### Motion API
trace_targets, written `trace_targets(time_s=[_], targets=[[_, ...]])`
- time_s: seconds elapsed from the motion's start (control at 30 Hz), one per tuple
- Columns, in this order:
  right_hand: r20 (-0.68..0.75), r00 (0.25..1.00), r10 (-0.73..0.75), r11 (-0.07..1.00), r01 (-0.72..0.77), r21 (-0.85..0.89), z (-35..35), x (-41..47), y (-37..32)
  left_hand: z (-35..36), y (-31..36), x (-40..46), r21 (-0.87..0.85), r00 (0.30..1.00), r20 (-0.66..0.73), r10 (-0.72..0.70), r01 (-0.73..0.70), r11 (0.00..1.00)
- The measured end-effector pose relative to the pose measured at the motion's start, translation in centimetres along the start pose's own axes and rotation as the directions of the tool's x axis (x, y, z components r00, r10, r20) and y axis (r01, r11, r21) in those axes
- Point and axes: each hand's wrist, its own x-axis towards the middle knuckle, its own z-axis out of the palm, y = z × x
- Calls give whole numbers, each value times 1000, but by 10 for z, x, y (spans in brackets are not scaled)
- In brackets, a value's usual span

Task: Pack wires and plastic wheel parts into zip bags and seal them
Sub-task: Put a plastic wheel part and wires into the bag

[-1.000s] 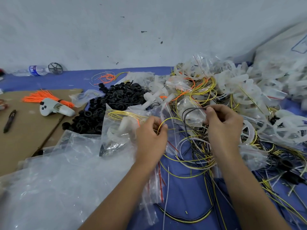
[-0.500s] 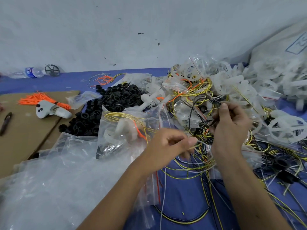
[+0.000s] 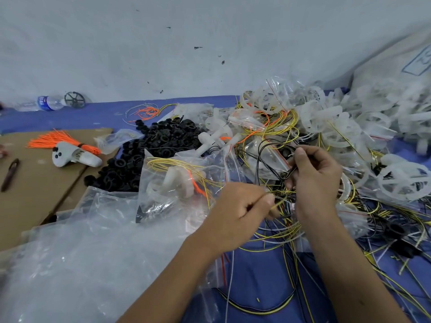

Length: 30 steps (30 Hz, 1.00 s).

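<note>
Pale grey wall (image 3: pixel 163 43) rises behind a blue-covered table (image 3: pixel 70 117) strewn with parts. Taking the heap of small black plastic rings (image 3: pixel 149 157) as landmark: far left of it, against the wall, lies a clear water bottle with a blue label (image 3: pixel 47 103) beside a dark spoked wheel (image 3: pixel 74 99). Left of the heap, on a brown cardboard sheet (image 3: pixel 35 199), rest a dark pen (image 3: pixel 9 174), a bundle of orange wires (image 3: pixel 56 142) and a white handheld controller (image 3: pixel 74 157). In front of the heap spreads a pile of empty clear zip bags (image 3: pixel 77 264). Just right of the heap sits a filled clear zip bag holding yellow wire and a white plastic part (image 3: pixel 177 185). Right of that bag, the left hand (image 3: pixel 238 217) has its fingers curled, pinching a thin yellow wire (image 3: pixel 277 203). Further right, the right hand (image 3: pixel 314 178) pinches a looped black wire (image 3: pixel 275 159) between thumb and fingers, above a tangle of yellow, black and white wires (image 3: pixel 279 236). Far right of the heap, translucent white plastic wheel parts (image 3: pixel 349 127) are piled against a white sack (image 3: pixel 396 73).
</note>
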Motion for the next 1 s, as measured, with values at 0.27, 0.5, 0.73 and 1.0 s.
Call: trace_targets(time_s=[0.27, 0.5, 0.73, 1.0], targets=[[44, 991, -128, 942, 135, -306, -3, -1, 5, 6, -3, -2, 314, 956, -223, 190, -114, 942], [150, 963, -225, 867, 268, -419, -1, -7, 6, -4, -11, 2, 381, 783, -615, -86, 392, 837], [200, 961, -192, 887, 257, -382, 5, -13, 9, -5, -31, 2, 205, 709, -619, -337, 560, 803], [509, 859, -53, 873, 288, -395, 23, -29, 17, 3, -10, 2, 403, 834, -547, 72, 187, 896]])
